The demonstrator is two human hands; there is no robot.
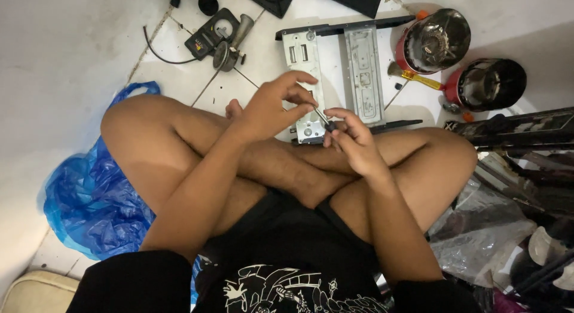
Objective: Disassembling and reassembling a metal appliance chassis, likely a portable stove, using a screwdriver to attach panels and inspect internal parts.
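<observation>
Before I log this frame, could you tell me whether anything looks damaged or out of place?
Nothing is spilled. The grey metal chassis lies stripped open on the floor, and the two red-rimmed burners beside it lie tipped over.

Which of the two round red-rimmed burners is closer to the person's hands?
The upper-left burner, beside the grey metal chassis; the other burner lies farther right, nearer the wall.

I see small screwdriver (323, 122), dark handle, thin metal shaft, tilted, tip up-left, pinched at both ends above crossed legs. Just beyond it, grey metal chassis bracket (335, 74) lying flat on white tile floor: two perforated plates, black rails across top and bottom edges.
</observation>
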